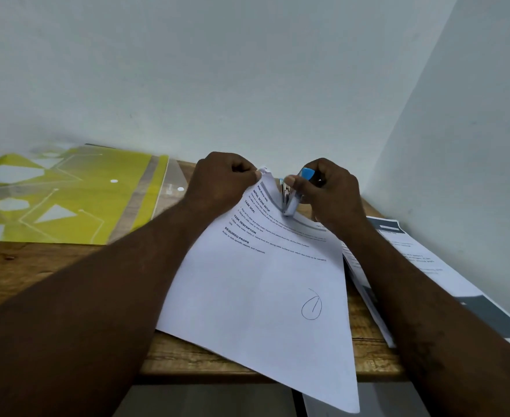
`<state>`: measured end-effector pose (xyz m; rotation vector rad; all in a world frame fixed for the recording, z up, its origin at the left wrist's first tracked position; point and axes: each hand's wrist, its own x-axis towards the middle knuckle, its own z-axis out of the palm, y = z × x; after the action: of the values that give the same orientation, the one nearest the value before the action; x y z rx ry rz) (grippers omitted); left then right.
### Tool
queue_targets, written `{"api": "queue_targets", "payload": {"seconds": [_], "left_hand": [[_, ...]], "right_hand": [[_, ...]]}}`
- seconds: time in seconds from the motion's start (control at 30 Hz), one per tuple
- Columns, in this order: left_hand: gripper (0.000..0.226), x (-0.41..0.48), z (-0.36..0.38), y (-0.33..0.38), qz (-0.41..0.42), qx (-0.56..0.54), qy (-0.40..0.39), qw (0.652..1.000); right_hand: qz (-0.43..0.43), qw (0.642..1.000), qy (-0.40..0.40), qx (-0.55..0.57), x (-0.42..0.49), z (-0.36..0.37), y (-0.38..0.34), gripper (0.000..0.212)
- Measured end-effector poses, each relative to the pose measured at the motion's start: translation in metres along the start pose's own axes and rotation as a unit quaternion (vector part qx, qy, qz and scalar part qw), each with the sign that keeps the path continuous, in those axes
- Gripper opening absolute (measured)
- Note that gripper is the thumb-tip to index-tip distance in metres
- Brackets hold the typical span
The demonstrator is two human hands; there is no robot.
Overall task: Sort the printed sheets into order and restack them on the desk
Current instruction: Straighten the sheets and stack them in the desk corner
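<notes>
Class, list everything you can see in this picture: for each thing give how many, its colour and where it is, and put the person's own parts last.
Desk: one, brown wood, across the lower picture.
Folder: one, yellow and clear plastic, flat at far left of desk.
Top sheet: one, white with print and a circled pen mark, centre, overhanging the near edge.
Other sheets: several, white with dark bands, right, under the right forearm.
Stapler: one, blue and silver, at the top sheet's far corner.
Wall: white, behind.
Left hand: pinching the corner.
Right hand: gripping the stapler.

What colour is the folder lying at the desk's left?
Yellow-green with pale geometric shapes and lines, folder, clearest in the head view.
</notes>
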<state>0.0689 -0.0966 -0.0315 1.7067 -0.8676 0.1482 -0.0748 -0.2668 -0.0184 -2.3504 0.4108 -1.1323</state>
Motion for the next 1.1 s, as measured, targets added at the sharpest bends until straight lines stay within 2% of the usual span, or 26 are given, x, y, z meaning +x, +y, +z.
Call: {"api": "queue_targets", "payload": {"seconds": [0.17, 0.27, 0.37, 0.47, 0.6, 0.7, 1.1], "left_hand": [[0.011, 0.002, 0.001, -0.008, -0.073, -0.043, -0.016, 0.996], [0.012, 0.003, 0.001, -0.012, -0.094, -0.042, -0.02, 0.995], [0.006, 0.004, 0.001, -0.014, -0.111, -0.052, -0.027, 0.992], [0.004, 0.004, 0.004, -0.015, -0.103, -0.046, -0.034, 0.993], [0.019, 0.005, 0.009, -0.013, -0.057, -0.012, -0.033, 0.998], [0.014, 0.007, 0.01, -0.01, -0.051, 0.001, -0.019, 0.999], [0.023, 0.01, 0.005, -0.015, -0.134, -0.073, 0.013, 0.988]], "right_hand": [[0.04, 0.997, -0.01, 0.061, 0.0, 0.003, 0.003, 0.034], [0.051, 0.996, -0.019, 0.065, -0.003, 0.007, 0.003, 0.041], [0.073, 0.994, -0.016, 0.081, -0.004, 0.007, 0.0, 0.029], [0.105, 0.988, -0.026, 0.111, -0.006, 0.005, -0.002, 0.03], [0.131, 0.984, -0.028, 0.118, -0.008, 0.004, -0.002, 0.03], [0.142, 0.979, -0.043, 0.136, -0.008, 0.005, -0.001, 0.031], [0.201, 0.976, -0.056, 0.061, 0.059, -0.007, 0.0, 0.039]]}}
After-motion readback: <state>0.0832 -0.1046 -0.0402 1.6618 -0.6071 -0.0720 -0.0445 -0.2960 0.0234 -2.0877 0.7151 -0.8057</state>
